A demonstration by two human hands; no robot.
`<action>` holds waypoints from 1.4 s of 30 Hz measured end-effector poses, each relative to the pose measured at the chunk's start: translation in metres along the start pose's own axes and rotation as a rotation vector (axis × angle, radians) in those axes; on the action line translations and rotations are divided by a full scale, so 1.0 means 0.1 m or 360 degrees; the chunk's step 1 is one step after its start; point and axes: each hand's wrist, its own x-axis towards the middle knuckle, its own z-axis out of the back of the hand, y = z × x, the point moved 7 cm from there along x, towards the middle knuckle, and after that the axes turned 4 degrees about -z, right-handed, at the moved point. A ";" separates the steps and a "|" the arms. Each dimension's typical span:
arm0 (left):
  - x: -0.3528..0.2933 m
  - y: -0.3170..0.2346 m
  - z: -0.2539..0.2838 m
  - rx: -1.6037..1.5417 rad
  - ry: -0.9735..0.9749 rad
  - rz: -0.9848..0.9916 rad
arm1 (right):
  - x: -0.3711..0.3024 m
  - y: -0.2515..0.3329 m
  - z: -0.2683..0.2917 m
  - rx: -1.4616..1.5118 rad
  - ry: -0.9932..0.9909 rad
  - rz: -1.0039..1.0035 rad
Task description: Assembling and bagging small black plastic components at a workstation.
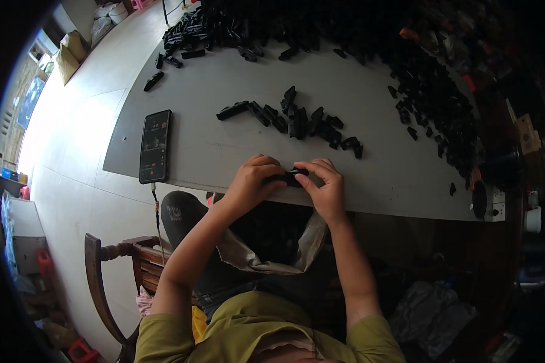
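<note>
Between my two hands, at the near edge of the grey table, is a small black plastic part. My left hand is closed on its left end, and the fingers and thumb of my right hand pinch its right end. What the part is exactly cannot be made out. Just beyond my hands lies a loose cluster of similar black plastic pieces. Below my hands an open pale sack sits at my lap, dark inside.
A big heap of black pieces covers the far table, and smaller pieces pile up at the right. A phone with a cable lies at the left edge. A wooden chair stands at my left; a socket strip is at the right.
</note>
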 end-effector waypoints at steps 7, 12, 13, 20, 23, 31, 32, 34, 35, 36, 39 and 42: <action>-0.01 -0.01 0.00 -0.0009 0.0031 0.0001 | -0.09 -0.04 0.06 -0.0125 -0.0020 -0.0132; -0.01 0.05 0.01 -0.0077 0.0061 0.0064 | -0.15 -0.04 0.11 -0.0291 0.0120 -0.0142; -0.01 0.04 0.02 -0.0058 0.0063 0.0052 | -0.16 -0.05 0.15 -0.0246 0.0108 -0.0130; 0.00 0.09 -0.01 -0.0093 0.0082 -0.0010 | -0.14 -0.02 0.16 -0.0408 0.0231 -0.0070; 0.05 0.04 -0.04 -0.0237 0.0180 -0.0121 | -0.09 0.06 0.05 -0.0589 0.0265 0.0139; 0.19 0.14 0.17 -0.0101 0.0212 -0.0002 | 0.05 -0.14 0.65 -0.0813 -0.0479 -0.0114; 0.25 0.30 0.27 -0.0024 0.0090 0.0230 | 0.09 -0.20 0.72 -0.0816 -0.0479 -0.0115; 0.43 0.35 0.40 0.0381 -0.0101 0.0174 | 0.15 -0.27 0.83 -0.1308 -0.0568 -0.0159; 0.52 0.34 0.49 0.0786 -0.0294 0.0110 | 0.13 -0.36 0.87 -0.1317 -0.0574 -0.0155; 0.56 0.38 0.50 0.0790 -0.0302 0.0108 | 0.12 -0.46 0.87 -0.1259 -0.0547 -0.0158; 0.58 0.45 0.48 0.0934 -0.0164 0.0096 | 0.05 -0.51 0.90 -0.0574 -0.0555 -0.0458; 0.49 0.34 0.48 0.0681 -0.0093 0.0007 | -0.10 -0.67 0.83 0.0654 -0.0607 -0.0773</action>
